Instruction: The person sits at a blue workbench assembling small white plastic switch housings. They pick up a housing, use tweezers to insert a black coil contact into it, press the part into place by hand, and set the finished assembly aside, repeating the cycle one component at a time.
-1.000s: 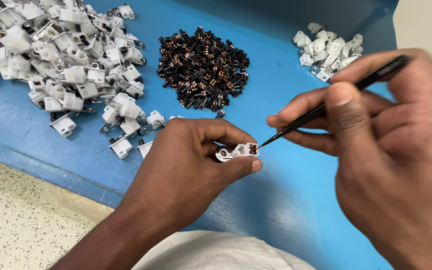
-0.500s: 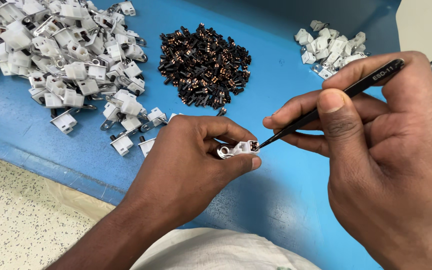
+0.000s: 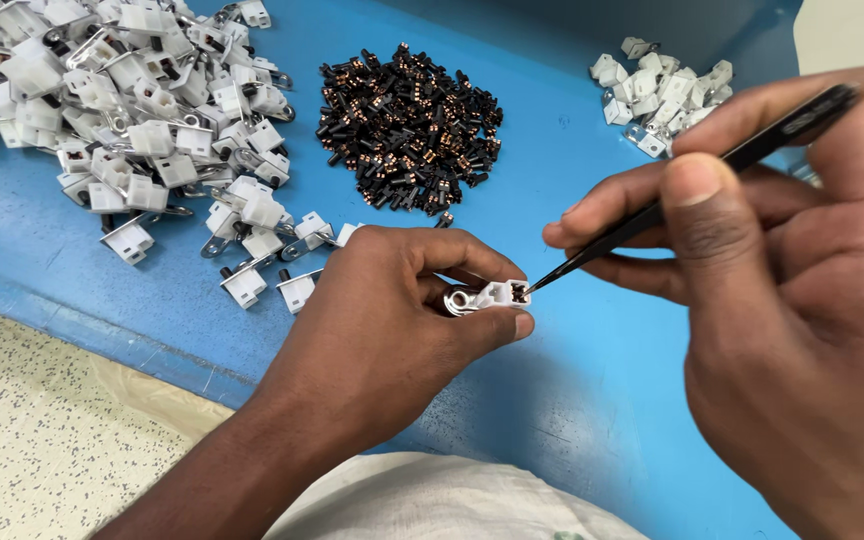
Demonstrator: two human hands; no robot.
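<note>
At the centre of the frame, the left hand (image 3: 392,320) pinches a small white plastic housing (image 3: 487,297) with a round metal eyelet between thumb and fingertips. From the right, the right hand (image 3: 782,300) grips slim black tweezers (image 3: 692,190), their fine tip touching the housing's open end. On the smooth blue tabletop (image 3: 572,400), a heap of blocky white housings (image 3: 122,120) fills the upper left, a mound of tiny black-and-copper parts (image 3: 407,125) sits top centre, and a smaller white pile (image 3: 662,90) lies upper right.
</note>
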